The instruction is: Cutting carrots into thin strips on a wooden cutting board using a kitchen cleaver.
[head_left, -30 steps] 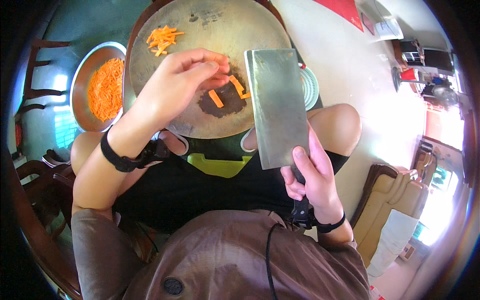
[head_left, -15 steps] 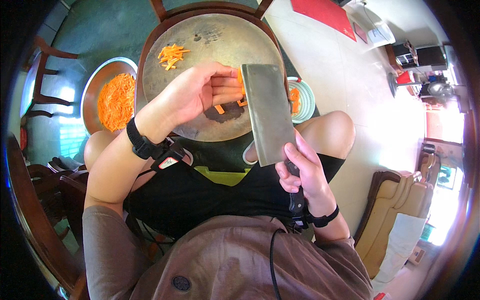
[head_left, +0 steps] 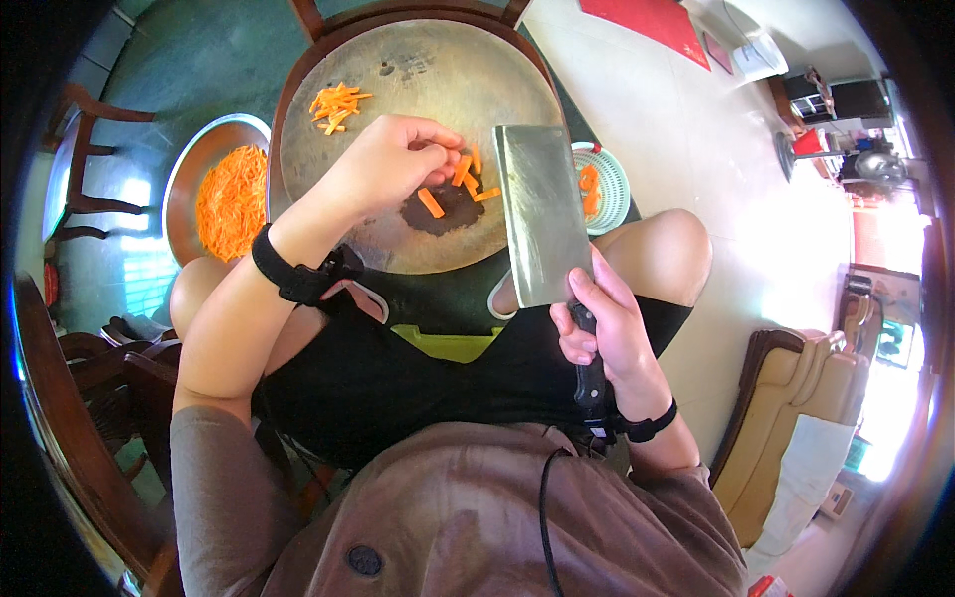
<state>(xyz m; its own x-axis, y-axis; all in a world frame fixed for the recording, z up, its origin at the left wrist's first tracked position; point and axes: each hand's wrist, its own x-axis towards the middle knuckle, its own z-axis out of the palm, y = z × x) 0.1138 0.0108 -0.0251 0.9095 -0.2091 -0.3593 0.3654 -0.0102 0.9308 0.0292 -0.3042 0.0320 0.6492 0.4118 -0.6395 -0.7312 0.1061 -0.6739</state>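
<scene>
My right hand [head_left: 607, 323] grips the black handle of a cleaver [head_left: 542, 214]. Its broad grey blade points away from me over the right part of a round chopping board [head_left: 448, 70]. Over the board's middle, my left hand [head_left: 403, 159] has its fingers curled in and the thumb against them; whether anything is between them is hidden. Right beside its fingertips lie several loose carrot sticks [head_left: 431, 203] on a dark wet patch. A small heap of cut carrot sticks [head_left: 338, 106] sits at the board's far left.
Left of the board stands a metal basin [head_left: 179, 189] of shredded carrot [head_left: 231, 199]. A pale green strainer basket [head_left: 619, 189] with carrot pieces is to the right. The board rests on a wooden chair [head_left: 398, 12] between my knees. A beige sofa [head_left: 786, 398] stands further right.
My left hand has drawn back left from the blade and curled its fingers. Carrot pieces formerly at the blade's edge now lie on the board. The cleaver has shifted slightly right and tilted.
</scene>
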